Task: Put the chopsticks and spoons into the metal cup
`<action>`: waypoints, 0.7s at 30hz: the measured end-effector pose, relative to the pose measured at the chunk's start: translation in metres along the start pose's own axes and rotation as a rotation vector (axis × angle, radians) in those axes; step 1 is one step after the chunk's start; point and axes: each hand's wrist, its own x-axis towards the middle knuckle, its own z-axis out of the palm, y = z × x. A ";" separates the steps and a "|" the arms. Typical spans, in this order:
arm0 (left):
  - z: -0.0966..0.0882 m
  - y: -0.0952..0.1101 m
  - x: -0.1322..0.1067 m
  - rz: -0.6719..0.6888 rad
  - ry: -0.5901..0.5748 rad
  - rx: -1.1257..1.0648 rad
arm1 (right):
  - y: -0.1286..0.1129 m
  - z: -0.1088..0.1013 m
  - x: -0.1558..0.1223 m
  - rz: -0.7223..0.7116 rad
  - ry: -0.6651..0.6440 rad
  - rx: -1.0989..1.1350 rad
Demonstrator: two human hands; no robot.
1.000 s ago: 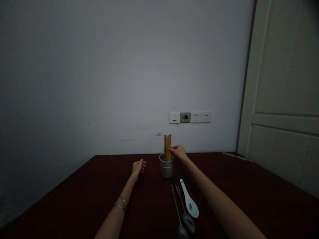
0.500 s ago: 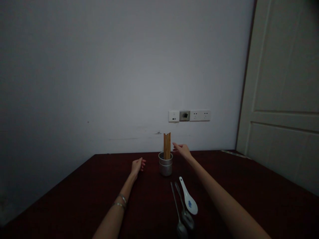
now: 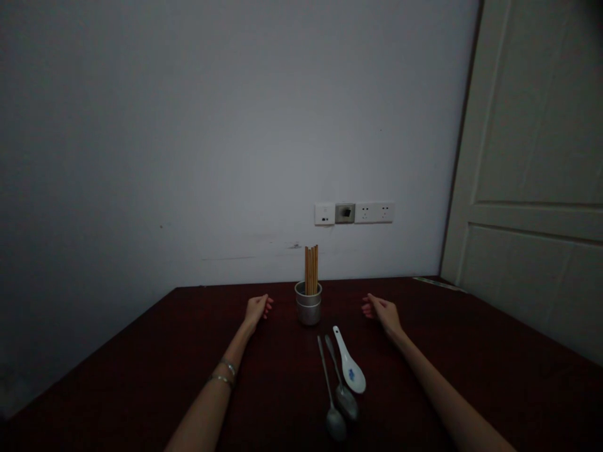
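My left hand (image 3: 257, 308) and right hand (image 3: 384, 314) were loosely curled, empty. Between them, one cup (image 3: 308, 311) held several chopsticks (image 3: 311, 270); nearer me lay two metal spoons (image 3: 336, 424), one white spoon (image 3: 353, 375).

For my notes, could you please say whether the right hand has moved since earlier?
Yes: against the sockets, the right hand has moved rightward and down, away from the chopsticks.

Two hands (image 3: 257, 309), one cup (image 3: 309, 312), two metal spoons (image 3: 336, 424), one white spoon (image 3: 352, 371), chopsticks (image 3: 311, 270) hard to count
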 end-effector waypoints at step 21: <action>-0.006 0.000 -0.007 0.025 -0.076 0.057 | 0.003 0.007 -0.006 -0.082 -0.155 -0.175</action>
